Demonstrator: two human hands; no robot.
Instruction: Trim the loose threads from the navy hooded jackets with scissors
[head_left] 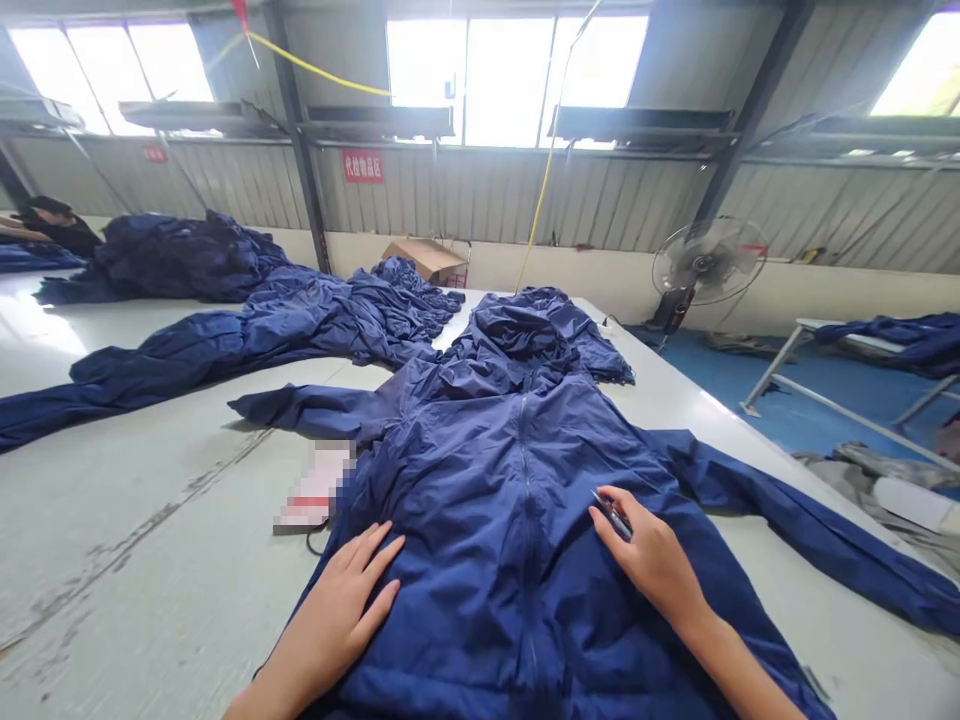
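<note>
A blue jacket (465,470) lies spread and zipped, lower centre of the frame.
The left hand (345,590) rests flat on it, grip empty; the right hand (649,550) pinches a small pointed tool (616,518). More clothes (195,260), upper left, sit heaped on the counter (135,640), unspread.

Standing fan (703,264), cardboard box (424,258), red wall sign (363,166).

Head-worn view, facing forward and down, close over a jacket (465,490) (far wall (615,195) included)
</note>
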